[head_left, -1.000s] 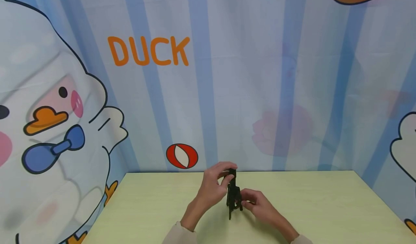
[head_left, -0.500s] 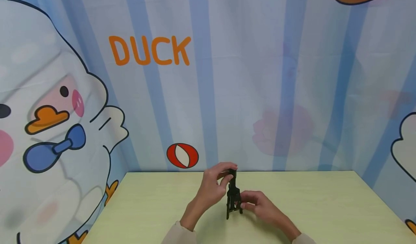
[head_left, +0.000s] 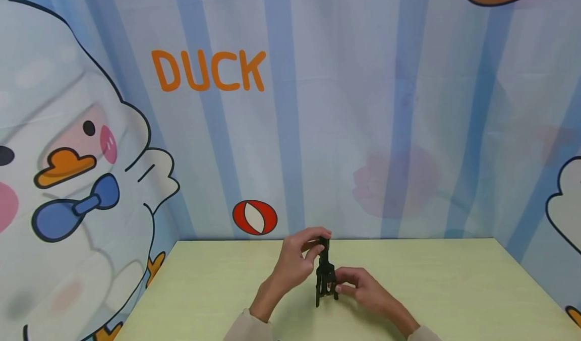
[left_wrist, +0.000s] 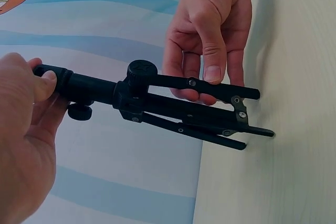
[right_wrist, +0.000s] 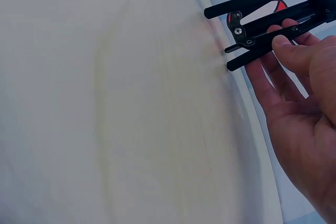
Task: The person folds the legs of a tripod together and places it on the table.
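A small black tripod [head_left: 325,275] stands upright at the middle of the table, its legs toward the tabletop and spread only a little. My left hand [head_left: 294,263] grips the top of its column between thumb and fingers. Lower down, my right hand [head_left: 365,288] pinches one leg from the right, its thumb on the leg in the right wrist view. A round knob [left_wrist: 143,69] at the collar and a smaller knob [left_wrist: 80,112] on the column show in the left wrist view. Hinged braces [left_wrist: 240,108] link the legs near their lower ends.
The pale yellow table [head_left: 454,285] reaches back to a printed curtain [head_left: 327,129]. The curtain carries a large white duck [head_left: 68,245], the orange word DUCK and a red-and-white ball [head_left: 254,218].
Since a second ago the tripod has turned slightly, so its legs show more side by side. Both hands keep their hold, and over the last half second hardly anything differs.
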Demonstrator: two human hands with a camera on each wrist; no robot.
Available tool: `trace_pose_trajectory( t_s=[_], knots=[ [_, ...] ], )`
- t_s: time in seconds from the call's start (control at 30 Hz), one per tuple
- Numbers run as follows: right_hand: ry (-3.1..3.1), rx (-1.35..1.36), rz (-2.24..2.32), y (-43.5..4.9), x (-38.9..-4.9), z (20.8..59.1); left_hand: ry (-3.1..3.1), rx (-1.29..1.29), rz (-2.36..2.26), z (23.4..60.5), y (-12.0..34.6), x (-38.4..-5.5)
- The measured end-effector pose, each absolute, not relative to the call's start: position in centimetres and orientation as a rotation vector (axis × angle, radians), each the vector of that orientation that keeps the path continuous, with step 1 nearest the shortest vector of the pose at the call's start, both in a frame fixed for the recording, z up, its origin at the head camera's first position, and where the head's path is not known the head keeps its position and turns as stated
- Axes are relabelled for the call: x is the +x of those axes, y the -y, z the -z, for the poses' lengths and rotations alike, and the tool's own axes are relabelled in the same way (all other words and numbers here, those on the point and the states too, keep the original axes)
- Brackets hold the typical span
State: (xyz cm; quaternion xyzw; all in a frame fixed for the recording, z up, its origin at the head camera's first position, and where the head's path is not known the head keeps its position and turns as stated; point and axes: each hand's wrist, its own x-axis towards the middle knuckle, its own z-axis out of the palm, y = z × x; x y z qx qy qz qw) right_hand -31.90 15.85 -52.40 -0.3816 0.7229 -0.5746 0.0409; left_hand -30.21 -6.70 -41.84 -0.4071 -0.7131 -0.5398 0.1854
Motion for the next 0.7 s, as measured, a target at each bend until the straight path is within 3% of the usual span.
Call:
trace_pose_trajectory(
  t_s=[0.3,0.7],
  knots=[
    [-2.255,-0.943,1.688,-15.3,-31.2,52.2,2.137,-1.117,1.398,41.2,7.1,-30.1],
    [-2.517,-0.957,1.597,-13.4,-31.3,52.1,2.355,-1.076,1.236,38.7,7.0,-29.7]
  ],
)
